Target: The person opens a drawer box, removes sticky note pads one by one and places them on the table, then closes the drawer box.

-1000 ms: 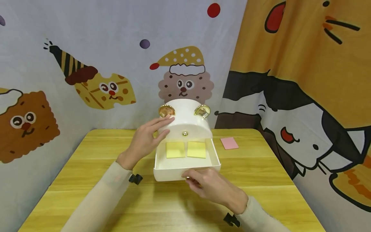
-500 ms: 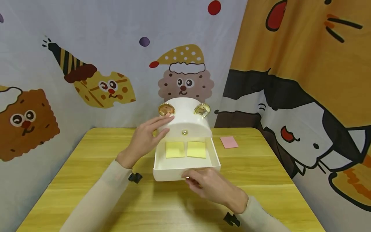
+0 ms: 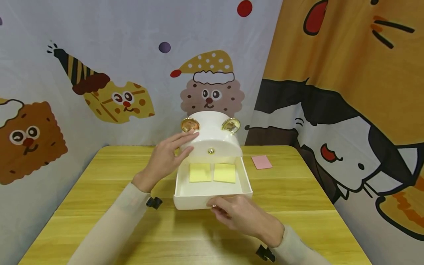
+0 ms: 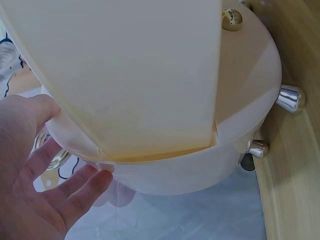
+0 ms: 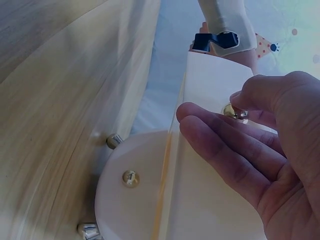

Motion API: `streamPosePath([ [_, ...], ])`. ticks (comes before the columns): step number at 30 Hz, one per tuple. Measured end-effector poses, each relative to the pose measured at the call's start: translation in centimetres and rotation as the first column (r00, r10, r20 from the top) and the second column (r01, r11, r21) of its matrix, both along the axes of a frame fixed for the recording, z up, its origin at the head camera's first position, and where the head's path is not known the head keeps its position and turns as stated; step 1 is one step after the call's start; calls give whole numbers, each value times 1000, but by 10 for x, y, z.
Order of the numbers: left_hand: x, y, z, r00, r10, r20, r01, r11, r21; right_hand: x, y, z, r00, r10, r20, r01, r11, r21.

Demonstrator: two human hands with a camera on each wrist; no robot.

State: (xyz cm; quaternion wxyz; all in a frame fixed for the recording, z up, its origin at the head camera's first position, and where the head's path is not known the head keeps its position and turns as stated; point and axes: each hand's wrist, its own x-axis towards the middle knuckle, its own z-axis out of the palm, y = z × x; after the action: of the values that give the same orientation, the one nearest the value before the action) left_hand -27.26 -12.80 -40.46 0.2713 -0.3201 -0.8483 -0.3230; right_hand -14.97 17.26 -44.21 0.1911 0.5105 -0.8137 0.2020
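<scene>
A white rounded drawer box (image 3: 213, 127) with two gold ear-shaped parts stands at the table's back. One white drawer (image 3: 192, 203) is pulled out towards me. Two yellow sticky notes (image 3: 200, 173) lie side by side in it. My left hand (image 3: 163, 156) rests on the box's left side with fingers extended; fingertips touch the shell in the left wrist view. In front of the drawer, my right hand (image 3: 243, 215) pinches its gold knob (image 5: 235, 112) between thumb and fingers. Another gold knob (image 3: 211, 151) sits on the box front above the open drawer.
A pink sticky note (image 3: 261, 162) lies on the wooden table (image 3: 291, 195), right of the box. Close behind the table hang a pale curtain (image 3: 132, 25) and an orange one with cartoon prints. Short metallic feet (image 4: 290, 98) hold the box off the table.
The drawer has slid slightly further out towards me, with my right hand on its knob and the yellow notes moving along. My left hand stays on the box.
</scene>
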Motion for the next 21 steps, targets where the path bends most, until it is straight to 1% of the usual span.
streamPosePath([
  [4, 2, 0, 1, 1000, 0, 2, 0, 1000, -3, 3, 0, 1, 1000, -5, 8, 5, 1000, 6],
  [14, 4, 0, 5, 1000, -11, 1, 11, 1000, -7, 7, 0, 1, 1000, 5, -7, -5, 1000, 7],
  [21, 6, 0, 7, 1000, -11, 25, 12, 1000, -17, 9, 1, 1, 1000, 6, -5, -6, 1000, 3],
])
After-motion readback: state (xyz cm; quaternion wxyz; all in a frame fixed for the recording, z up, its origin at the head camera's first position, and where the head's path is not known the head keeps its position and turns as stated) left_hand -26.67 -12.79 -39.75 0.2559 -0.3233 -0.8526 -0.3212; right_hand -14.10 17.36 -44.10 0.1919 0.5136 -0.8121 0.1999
